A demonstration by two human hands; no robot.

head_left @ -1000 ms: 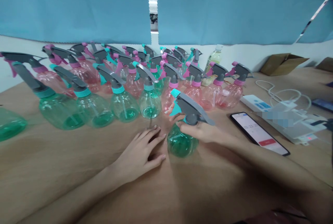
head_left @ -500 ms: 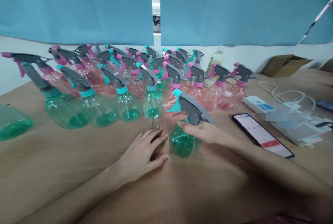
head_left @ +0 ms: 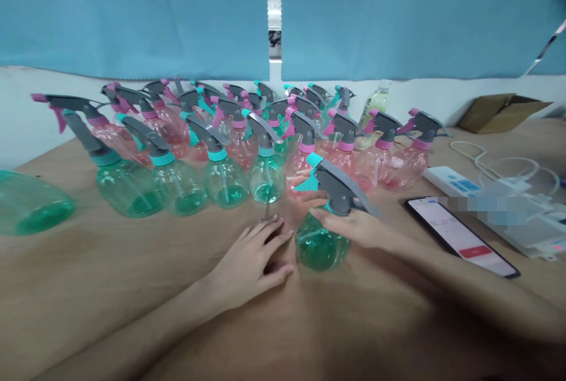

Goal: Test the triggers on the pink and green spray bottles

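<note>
A green spray bottle (head_left: 321, 246) with a grey trigger head and turquoise nozzle stands upright on the table in front of me. My right hand (head_left: 354, 227) grips it around the neck, just under the spray head; its fingers partly show behind the bottle. To the left of that bottle, my left hand (head_left: 252, 260) rests palm down on the tabletop, fingers spread and holding nothing. Beyond the hands stands a front row of green spray bottles, the closest being one clear-green bottle (head_left: 267, 183) with a turquoise collar.
Several pink spray bottles (head_left: 411, 163) stand behind and to the right. A green bottle (head_left: 42, 204) is at the left edge. On the right lie a phone (head_left: 460, 233), a white power strip (head_left: 451, 180) and cables. A cardboard box (head_left: 495, 112) sits at the back.
The view has turned slightly left, so everything appears shifted to the right. My right hand keeps its grip on the spray bottle, and my left hand stays flat on the table.
</note>
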